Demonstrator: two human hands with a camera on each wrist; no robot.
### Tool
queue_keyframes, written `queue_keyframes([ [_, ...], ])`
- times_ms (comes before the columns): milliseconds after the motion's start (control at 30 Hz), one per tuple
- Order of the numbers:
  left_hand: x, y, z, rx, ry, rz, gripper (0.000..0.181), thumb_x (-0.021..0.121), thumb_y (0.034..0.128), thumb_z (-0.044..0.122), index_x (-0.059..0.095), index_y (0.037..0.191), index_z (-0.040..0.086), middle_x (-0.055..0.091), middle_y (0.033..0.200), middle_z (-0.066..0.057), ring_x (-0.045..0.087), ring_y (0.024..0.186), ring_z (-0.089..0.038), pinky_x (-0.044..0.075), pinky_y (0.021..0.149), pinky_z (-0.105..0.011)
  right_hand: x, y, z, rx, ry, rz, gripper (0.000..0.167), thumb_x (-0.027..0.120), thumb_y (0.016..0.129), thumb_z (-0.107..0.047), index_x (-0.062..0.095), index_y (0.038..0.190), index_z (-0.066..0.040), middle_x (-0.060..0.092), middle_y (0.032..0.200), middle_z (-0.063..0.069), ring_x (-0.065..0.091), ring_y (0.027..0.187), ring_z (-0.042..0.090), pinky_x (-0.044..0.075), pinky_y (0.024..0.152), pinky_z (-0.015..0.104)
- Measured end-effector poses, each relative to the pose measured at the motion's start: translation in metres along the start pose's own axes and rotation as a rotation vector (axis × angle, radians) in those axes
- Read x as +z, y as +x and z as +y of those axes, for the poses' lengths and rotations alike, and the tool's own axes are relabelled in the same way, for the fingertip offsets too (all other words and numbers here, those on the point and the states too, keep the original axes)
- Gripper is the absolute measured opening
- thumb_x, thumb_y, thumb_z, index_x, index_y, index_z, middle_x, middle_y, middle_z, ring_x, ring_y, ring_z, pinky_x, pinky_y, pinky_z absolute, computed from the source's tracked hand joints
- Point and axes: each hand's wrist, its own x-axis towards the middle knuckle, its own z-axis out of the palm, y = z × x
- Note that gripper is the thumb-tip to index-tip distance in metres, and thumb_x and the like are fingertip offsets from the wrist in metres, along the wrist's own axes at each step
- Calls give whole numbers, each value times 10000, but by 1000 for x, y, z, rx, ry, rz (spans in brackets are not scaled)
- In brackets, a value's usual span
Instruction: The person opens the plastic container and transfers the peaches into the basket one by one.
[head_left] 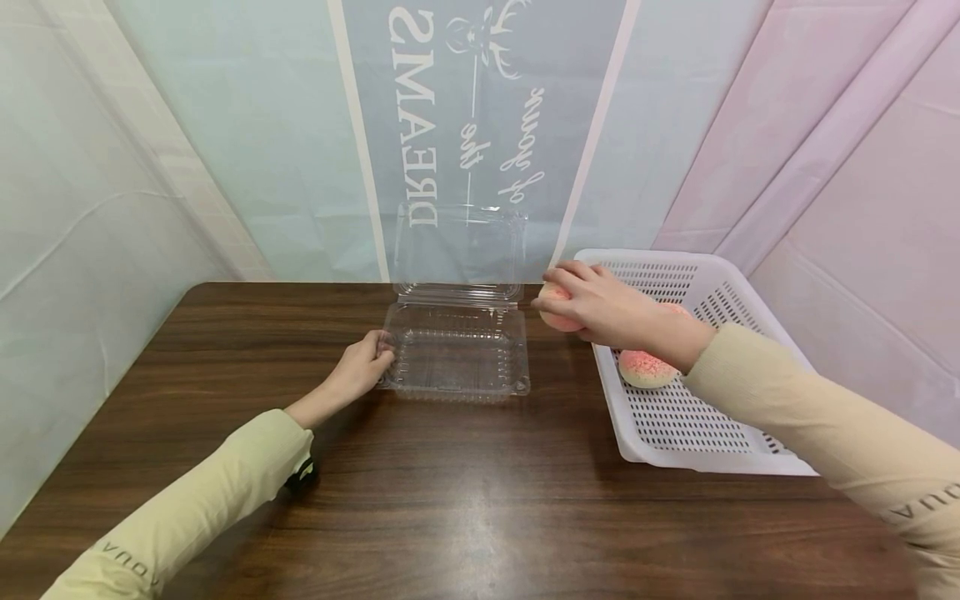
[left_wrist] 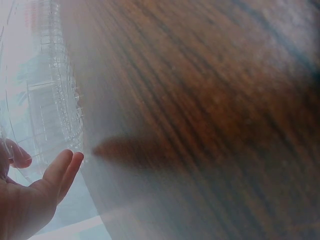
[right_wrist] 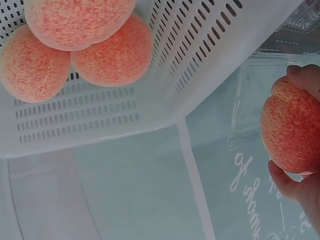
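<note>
A clear plastic clamshell box [head_left: 459, 354] lies on the table with its lid [head_left: 459, 250] raised at the back. My left hand [head_left: 362, 365] pinches the left edge of the box between thumb and fingers; in the left wrist view the hand [left_wrist: 37, 195] appears at the lower left. My right hand [head_left: 600, 302] grips a pink-and-cream peach [head_left: 558, 310], held in the air between basket and box. In the right wrist view, finger and thumb span this peach [right_wrist: 292, 127]. Three more peaches [right_wrist: 112, 57] lie in the white basket [head_left: 626, 433], partly hidden by my right arm in the head view.
The dark wooden table [head_left: 450, 500] carries the box near its back edge, with the perforated basket to the right. Behind the table hangs a pale fabric curtain [head_left: 300, 150] with printed lettering. The box lid stands against or close to it.
</note>
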Motion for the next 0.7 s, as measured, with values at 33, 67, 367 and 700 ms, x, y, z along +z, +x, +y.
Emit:
queue_keyframes([
  [33, 0, 0, 0, -1, 0, 1, 410, 362, 881, 105, 400, 1228, -110, 561, 1132, -253, 537, 1049, -338, 445, 824, -427, 0, -2, 1, 3, 0, -1, 674, 776, 593, -54, 512, 1198, -185, 439, 1218, 192, 400, 1103, 376, 425, 725, 521],
  [67, 0, 0, 0, -2, 0, 1, 411, 361, 881, 106, 399, 1229, -109, 561, 1133, -252, 536, 1049, -338, 445, 823, -427, 0, -3, 1, 6, -2, -3, 662, 772, 596, -54, 516, 1192, -183, 441, 1218, 194, 400, 1103, 380, 425, 726, 523],
  [367, 1, 1, -1, -4, 3, -6, 404, 361, 889, 101, 397, 1234, -104, 556, 1144, -249, 534, 1055, -336, 445, 820, -423, 1, -16, 7, 53, -2, -28, 665, 761, 561, -28, 529, 1167, -174, 429, 1218, 186, 381, 1109, 384, 419, 721, 525],
  [700, 0, 1, -1, 5, -4, 6, 401, 367, 872, 96, 415, 1215, -107, 573, 1122, -239, 546, 1040, -326, 444, 824, -422, -1, -23, 12, 109, 18, -50, 726, 786, 487, -64, 531, 1157, -178, 418, 1210, 174, 378, 1099, 371, 415, 697, 514],
])
